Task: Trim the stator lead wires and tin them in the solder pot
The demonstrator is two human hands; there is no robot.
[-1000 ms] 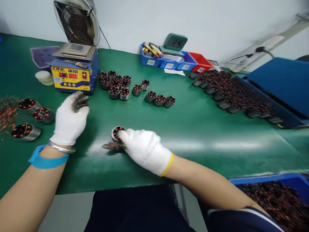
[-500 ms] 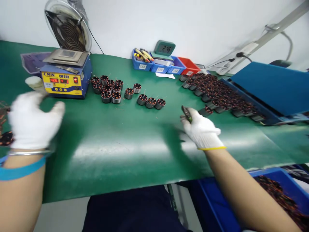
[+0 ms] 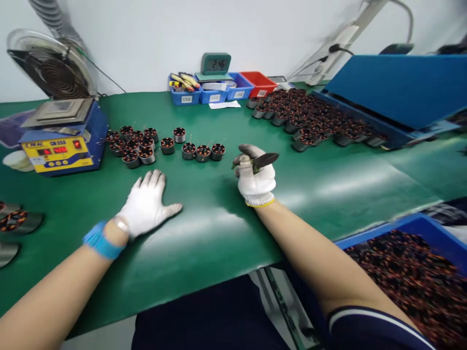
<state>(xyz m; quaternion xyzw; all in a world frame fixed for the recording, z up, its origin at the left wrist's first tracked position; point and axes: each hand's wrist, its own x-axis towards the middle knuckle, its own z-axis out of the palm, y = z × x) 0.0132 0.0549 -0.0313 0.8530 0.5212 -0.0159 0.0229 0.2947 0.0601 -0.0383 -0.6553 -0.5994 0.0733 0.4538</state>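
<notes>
My left hand, in a white glove, is spread with fingers apart over the green table, holding nothing. Just beyond its fingertips stands a group of several round copper-wound parts with thin wires sticking out. My right hand, gloved too, is closed around a small dark tool with a pointed, blade-like end directed right. A row of three wound parts stands to the left of my right hand.
At the left is a blue and yellow device with a red display. Small bins and a clock stand at the back. Many wound parts lie at the right near a blue panel. A blue crate is below.
My left hand has moved from beside the device to the right, over the table in front of the parts. My right hand has turned, and the tool's tip now points right. The view has shifted.
</notes>
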